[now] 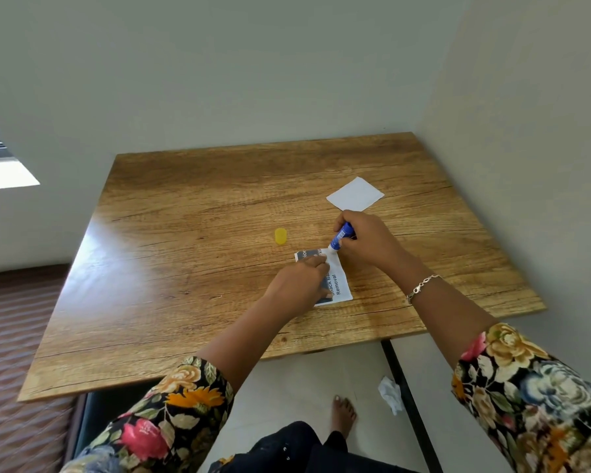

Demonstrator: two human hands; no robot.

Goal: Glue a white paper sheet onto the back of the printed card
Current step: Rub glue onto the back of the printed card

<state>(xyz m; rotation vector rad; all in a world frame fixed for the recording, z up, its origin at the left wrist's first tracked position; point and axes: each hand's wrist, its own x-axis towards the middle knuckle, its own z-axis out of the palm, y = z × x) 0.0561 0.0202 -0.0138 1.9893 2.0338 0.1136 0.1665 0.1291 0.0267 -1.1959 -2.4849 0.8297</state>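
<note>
The printed card lies on the wooden table with its blue-and-white print facing up. My left hand presses down on the card with its fingers spread over the left part. My right hand grips a blue glue stick, tilted, with its tip touching the card's far end. A blank white paper sheet lies flat on the table just beyond my right hand. The yellow glue cap rests on the table to the left of the card.
Walls close off the table at the back and on the right. The table's near edge runs just below my forearms. A crumpled white tissue lies on the floor beside a dark table leg. My bare foot is below.
</note>
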